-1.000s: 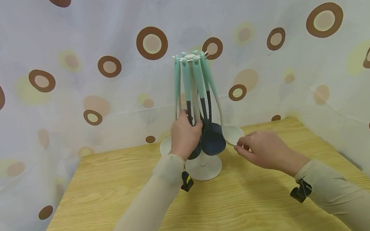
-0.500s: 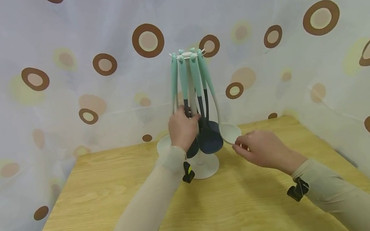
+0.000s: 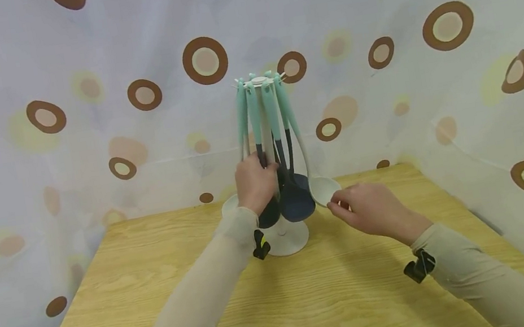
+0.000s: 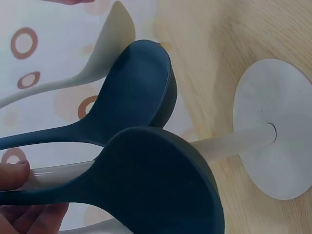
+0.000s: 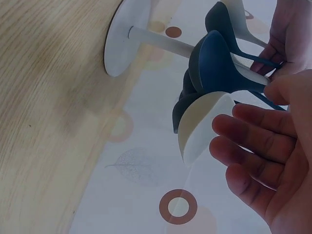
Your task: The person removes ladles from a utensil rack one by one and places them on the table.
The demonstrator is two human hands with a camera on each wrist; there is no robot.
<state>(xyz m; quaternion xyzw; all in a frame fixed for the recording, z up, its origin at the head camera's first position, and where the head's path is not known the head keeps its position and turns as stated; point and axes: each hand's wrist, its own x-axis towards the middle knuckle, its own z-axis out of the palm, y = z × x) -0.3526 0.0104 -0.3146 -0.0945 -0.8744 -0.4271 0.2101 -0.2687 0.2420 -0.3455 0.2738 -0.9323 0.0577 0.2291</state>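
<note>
1. White plastic-looking utensil stand [image 3: 292, 241] stands on the wooden table [image 3: 365, 296], mint handles [image 3: 272, 113] hanging from its top. The left hand [image 3: 256, 183] grips its pole [image 3: 267, 140]; the right hand [image 3: 369, 209] sits at the pale ladle [image 3: 323, 188]. Against half a second ago, both hands keep these places; everything appears slightly farther left.
2. Left wrist: thumb and fingers curl about the pole, beside a dark utensil [image 4: 156, 180].
3. Right wrist: loosely bent fingers, thumb apart, grip nothing; whether they touch the ladle, I cannot tell.
</note>
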